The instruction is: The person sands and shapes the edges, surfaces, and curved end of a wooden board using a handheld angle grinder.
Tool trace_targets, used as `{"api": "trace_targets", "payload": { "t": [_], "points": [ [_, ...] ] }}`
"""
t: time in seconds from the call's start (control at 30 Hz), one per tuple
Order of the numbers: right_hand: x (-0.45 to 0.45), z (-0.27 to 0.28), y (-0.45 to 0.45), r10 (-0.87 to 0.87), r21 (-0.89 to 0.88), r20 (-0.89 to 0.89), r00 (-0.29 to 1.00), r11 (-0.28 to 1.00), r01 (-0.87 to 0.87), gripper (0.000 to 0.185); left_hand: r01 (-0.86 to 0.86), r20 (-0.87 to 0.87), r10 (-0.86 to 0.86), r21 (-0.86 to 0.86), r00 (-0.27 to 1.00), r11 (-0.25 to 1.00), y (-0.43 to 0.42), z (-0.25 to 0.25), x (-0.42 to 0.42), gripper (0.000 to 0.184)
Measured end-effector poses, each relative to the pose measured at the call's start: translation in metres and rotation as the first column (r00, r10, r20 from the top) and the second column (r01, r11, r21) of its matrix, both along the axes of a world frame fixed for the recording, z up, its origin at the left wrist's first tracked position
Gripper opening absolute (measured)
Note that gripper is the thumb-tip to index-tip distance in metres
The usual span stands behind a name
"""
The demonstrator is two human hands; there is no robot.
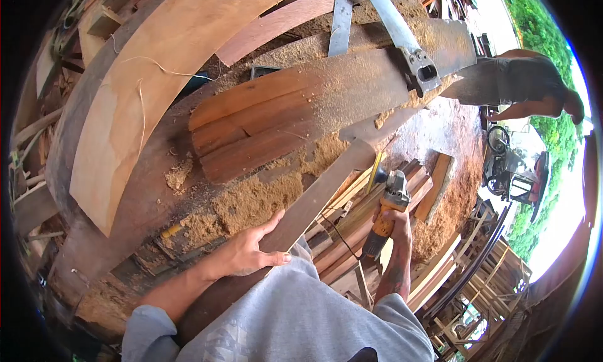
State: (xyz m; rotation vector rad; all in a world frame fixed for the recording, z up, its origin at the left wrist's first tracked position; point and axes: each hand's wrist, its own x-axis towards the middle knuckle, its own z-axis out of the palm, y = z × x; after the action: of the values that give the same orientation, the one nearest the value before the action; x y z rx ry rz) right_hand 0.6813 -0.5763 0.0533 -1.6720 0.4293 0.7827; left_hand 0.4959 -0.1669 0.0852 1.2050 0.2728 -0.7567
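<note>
A long dark wooden board [320, 192] lies slantwise across my lap, its lower part against my grey shirt. My left hand [248, 252] is wrapped over the board's edge, thumb on the near side and fingers on the far side. To the right, my right hand [394, 221] grips a yellow and grey angle grinder [392, 205] by its body. The grinder's disc [375, 172] is seen nearly edge-on, just right of the board and apart from it.
A sawdust-covered workbench [257, 199] holds a reddish plank [251, 120], a handsaw [418, 67] and a curved pale board [132, 92]. Stacked timber [364, 236] lies at right. Another person [521, 82] bends over at upper right, near a motorcycle [499, 142].
</note>
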Motion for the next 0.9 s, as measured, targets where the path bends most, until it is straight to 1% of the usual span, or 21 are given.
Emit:
{"api": "trace_targets", "payload": {
  "t": [0.03,0.07,0.13,0.17,0.23,0.27,0.3,0.33,0.4,0.47,0.53,0.57,0.67,0.73,0.77,0.8,0.83,0.87,0.9],
  "points": [
    [-0.002,0.008,0.009,0.048,-0.044,0.042,0.998,0.998,-0.046,0.048,0.004,0.001,-0.004,-0.002,1.000,1.000,0.000,0.000,0.000,0.111],
    [-0.006,0.006,0.008,0.048,-0.042,0.044,0.998,0.998,-0.046,0.048,0.004,0.004,-0.004,0.000,1.000,1.000,0.002,0.003,0.002,0.111],
    [-0.018,0.003,0.005,0.099,-0.223,0.095,0.991,0.972,-0.075,0.043,-0.002,-0.081,-0.005,-0.081,0.997,0.997,0.004,0.010,0.008,0.111],
    [-0.026,-0.001,0.006,0.068,-0.232,0.150,0.986,0.972,-0.032,0.041,0.004,-0.077,-0.010,-0.082,0.997,0.997,0.003,0.008,0.007,0.111],
    [-0.037,0.003,0.019,0.141,-0.363,0.211,0.967,0.930,-0.057,0.041,0.011,-0.011,-0.011,-0.003,1.000,1.000,-0.001,0.002,0.003,0.111],
    [-0.042,0.008,0.030,0.164,-0.411,0.232,0.959,0.910,-0.056,0.040,0.017,-0.008,-0.017,-0.003,1.000,1.000,-0.001,0.003,0.003,0.111],
    [-0.045,0.014,0.036,0.185,-0.500,0.183,0.965,0.863,-0.071,0.043,0.017,-0.009,-0.017,0.003,1.000,1.000,-0.002,0.003,0.003,0.111],
    [-0.049,0.012,0.039,0.181,-0.499,0.185,0.966,0.864,-0.066,0.043,0.016,-0.011,-0.016,0.011,1.000,1.000,-0.002,0.003,0.003,0.111],
    [-0.055,0.006,0.043,0.114,-0.458,0.187,0.976,0.889,-0.016,0.041,0.009,-0.012,-0.009,0.016,1.000,1.000,-0.003,0.005,0.004,0.112],
    [-0.055,0.001,0.041,0.111,-0.433,0.215,0.970,0.901,-0.007,0.038,0.000,-0.017,0.000,0.022,1.000,1.000,-0.004,0.006,0.004,0.113],
    [-0.047,0.000,0.041,0.190,-0.536,0.234,0.953,0.843,-0.036,0.035,-0.011,-0.029,0.011,0.014,1.000,1.000,-0.005,0.007,0.004,0.112],
    [-0.043,0.000,0.039,0.188,-0.534,0.235,0.954,0.845,-0.035,0.035,-0.009,-0.029,0.009,0.016,1.000,1.000,-0.005,0.008,0.005,0.112],
    [-0.028,0.003,0.030,0.055,-0.279,0.182,0.982,0.960,-0.003,0.036,0.004,-0.065,-0.004,-0.009,0.998,1.000,-0.005,0.010,0.006,0.111],
    [-0.014,-0.003,0.026,0.002,-0.139,0.177,0.984,0.990,0.023,0.037,0.000,-0.063,-0.001,-0.013,0.998,1.000,-0.007,0.006,0.004,0.110],
    [-0.009,-0.005,0.023,-0.031,-0.137,0.161,0.987,0.989,0.053,0.032,0.019,-0.055,-0.020,-0.009,0.998,1.000,-0.006,0.008,0.005,0.110],
    [-0.005,-0.002,0.024,-0.066,-0.134,0.147,0.987,0.987,0.086,0.028,0.000,-0.063,-0.002,-0.021,0.998,1.000,-0.006,0.010,0.007,0.110],
    [-0.008,-0.006,0.018,-0.088,-0.128,0.160,0.983,0.986,0.109,0.028,-0.019,-0.069,0.016,-0.032,0.998,0.999,-0.006,0.012,0.009,0.110],
    [-0.010,-0.017,0.007,-0.175,-0.072,0.158,0.972,0.980,0.188,0.029,0.002,-0.054,-0.003,-0.027,0.999,1.000,-0.005,0.011,0.009,0.110],
    [-0.014,-0.026,-0.001,-0.261,-0.013,0.151,0.954,0.964,0.266,0.031,0.028,-0.007,-0.027,0.031,1.000,0.999,-0.004,0.008,0.007,0.110]
  ]
}}
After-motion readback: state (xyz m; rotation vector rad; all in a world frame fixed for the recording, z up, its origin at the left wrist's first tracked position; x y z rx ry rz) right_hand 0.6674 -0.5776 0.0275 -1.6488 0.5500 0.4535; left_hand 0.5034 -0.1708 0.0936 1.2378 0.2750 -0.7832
